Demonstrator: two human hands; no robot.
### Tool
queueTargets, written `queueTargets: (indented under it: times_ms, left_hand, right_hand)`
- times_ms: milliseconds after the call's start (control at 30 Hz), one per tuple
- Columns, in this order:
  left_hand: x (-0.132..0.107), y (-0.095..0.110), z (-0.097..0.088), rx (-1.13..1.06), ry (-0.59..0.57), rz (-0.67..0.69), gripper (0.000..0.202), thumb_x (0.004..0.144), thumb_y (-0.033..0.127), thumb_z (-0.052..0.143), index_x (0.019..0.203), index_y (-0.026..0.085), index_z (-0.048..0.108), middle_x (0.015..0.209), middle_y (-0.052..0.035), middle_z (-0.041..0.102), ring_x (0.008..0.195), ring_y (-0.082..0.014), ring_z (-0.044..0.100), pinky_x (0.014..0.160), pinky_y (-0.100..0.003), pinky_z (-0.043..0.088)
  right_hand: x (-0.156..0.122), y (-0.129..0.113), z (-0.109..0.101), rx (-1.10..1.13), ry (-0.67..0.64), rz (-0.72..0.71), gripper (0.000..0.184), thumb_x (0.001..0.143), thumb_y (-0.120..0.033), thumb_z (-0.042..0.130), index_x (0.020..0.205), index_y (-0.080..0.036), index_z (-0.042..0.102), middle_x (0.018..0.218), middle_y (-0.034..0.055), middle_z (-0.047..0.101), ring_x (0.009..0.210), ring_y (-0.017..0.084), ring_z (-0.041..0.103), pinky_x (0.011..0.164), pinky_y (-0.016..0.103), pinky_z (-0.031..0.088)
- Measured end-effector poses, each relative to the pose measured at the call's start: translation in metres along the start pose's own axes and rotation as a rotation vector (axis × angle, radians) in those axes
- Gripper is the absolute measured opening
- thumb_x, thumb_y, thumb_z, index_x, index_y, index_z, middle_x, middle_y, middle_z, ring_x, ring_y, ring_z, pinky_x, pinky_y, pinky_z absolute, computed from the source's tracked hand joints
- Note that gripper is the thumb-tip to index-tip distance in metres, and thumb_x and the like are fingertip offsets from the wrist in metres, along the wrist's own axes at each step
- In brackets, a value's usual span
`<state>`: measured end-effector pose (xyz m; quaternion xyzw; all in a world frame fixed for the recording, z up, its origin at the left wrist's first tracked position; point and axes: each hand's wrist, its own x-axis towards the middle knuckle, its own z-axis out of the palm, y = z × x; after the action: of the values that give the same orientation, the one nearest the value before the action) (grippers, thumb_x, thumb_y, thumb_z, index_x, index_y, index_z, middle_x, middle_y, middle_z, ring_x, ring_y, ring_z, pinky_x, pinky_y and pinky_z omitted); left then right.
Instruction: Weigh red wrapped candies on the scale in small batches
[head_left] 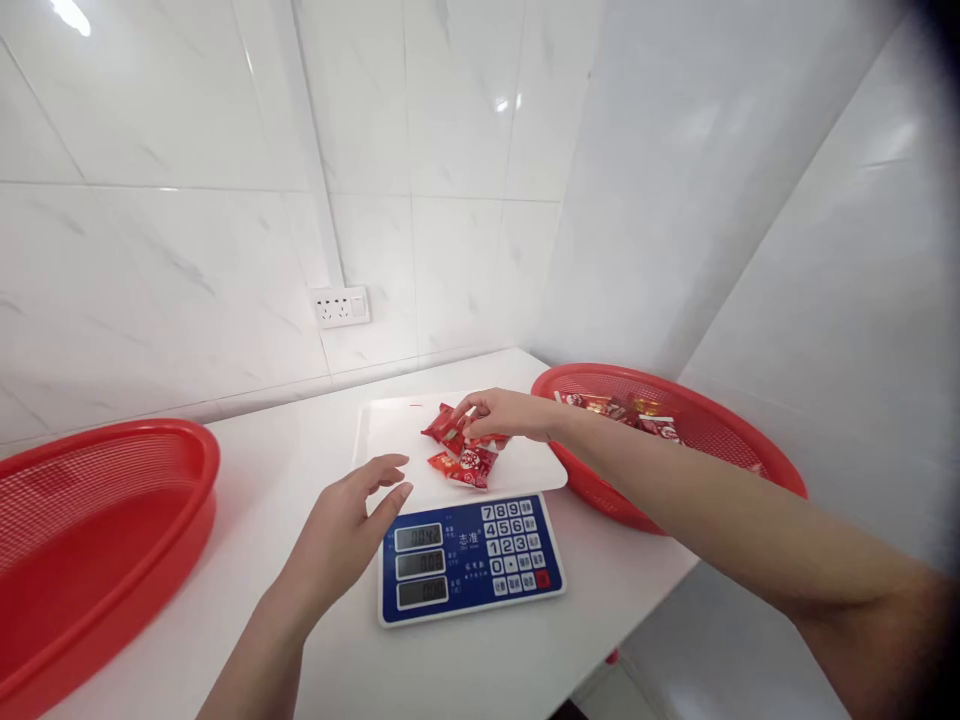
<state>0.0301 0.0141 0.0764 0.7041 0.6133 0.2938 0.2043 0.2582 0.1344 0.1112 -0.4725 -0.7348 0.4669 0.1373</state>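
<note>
A digital scale (pixel 469 555) with a blue keypad front and a white weighing pan (pixel 390 430) stands on the white counter. Several red candy packets (pixel 465 458) lie in a small heap on the pan. My right hand (pixel 504 412) reaches over the heap with fingers bent down, pinching the packets at its top. My left hand (pixel 345 530) hovers at the pan's near left edge, fingers loosely apart and holding nothing.
A red mesh basket (pixel 720 440) with more wrapped candies (pixel 637 412) sits at the right, by the counter's edge. Another red basket (pixel 97 530) sits at the far left. A wall socket (pixel 341 306) is on the tiled wall behind.
</note>
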Motion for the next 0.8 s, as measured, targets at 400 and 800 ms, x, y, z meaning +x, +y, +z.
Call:
queueTargets:
  times_ms: [400,800]
  left_hand:
    - [0.002,-0.004,0.000,-0.064,0.000,0.042,0.033,0.084,0.049,0.043,0.109,0.032,0.056,0.113,0.0005,0.064,0.102,-0.0186,0.059,0.079,-0.032,0.050]
    - [0.004,-0.007,0.000,-0.046,0.042,0.036,0.033,0.084,0.050,0.045,0.109,0.032,0.056,0.108,0.0015,0.067,0.099,-0.0183,0.060,0.077,-0.031,0.049]
  right_hand:
    - [-0.010,0.005,-0.007,0.066,0.007,0.013,0.039,0.064,-0.013,0.066,0.102,-0.019,0.062,0.103,0.0062,0.063,0.086,0.017,0.062,0.070,0.027,0.053]
    - [-0.030,-0.004,-0.012,-0.079,0.151,-0.041,0.043,0.068,-0.014,0.063,0.111,-0.018,0.061,0.119,0.0074,0.061,0.102,0.021,0.059,0.086,0.032,0.050]
